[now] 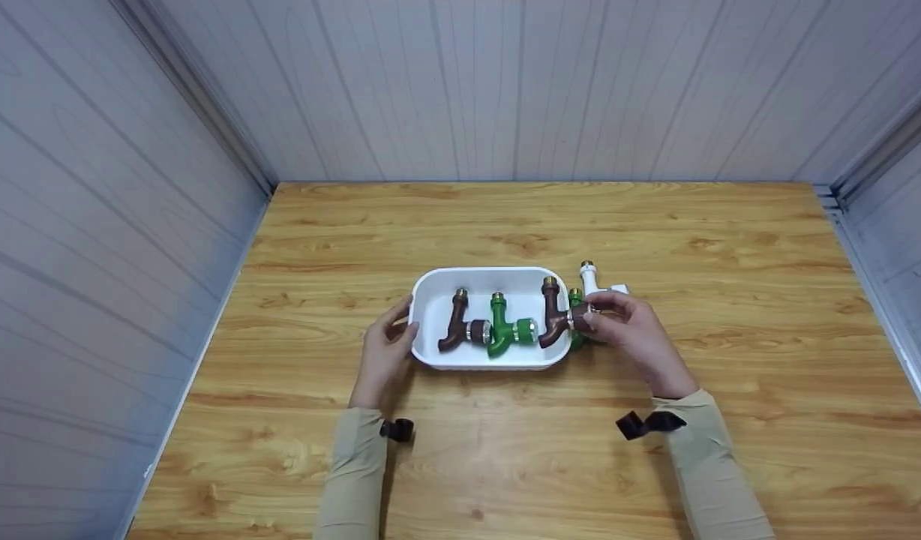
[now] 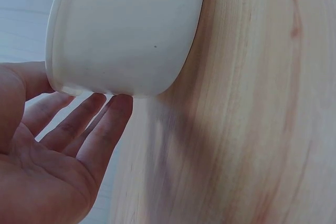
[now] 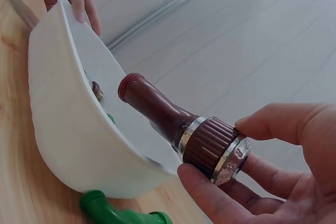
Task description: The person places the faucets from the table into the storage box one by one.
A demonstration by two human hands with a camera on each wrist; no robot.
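A white plastic basin (image 1: 490,367) sits on the table, holding a brown tap (image 1: 457,321) on the left and a green tap (image 1: 499,321) beside it. My left hand (image 1: 385,352) grips the basin's left end, thumb over the rim and fingertips against the outer wall (image 2: 131,40). Over the basin's right rim, my right hand (image 1: 637,337) holds a second brown tap (image 1: 552,304), thumb and fingers pinching its ribbed knob (image 3: 210,145). The held tap's spout points toward the basin in the right wrist view.
Just right of the basin, a green tap (image 3: 100,207) lies on the wooden table (image 1: 460,465), partly hidden by the held tap and hand. Behind it is a white tap (image 1: 589,279), also partly covered. Pale panelled walls (image 1: 475,90) enclose the table's back and sides.
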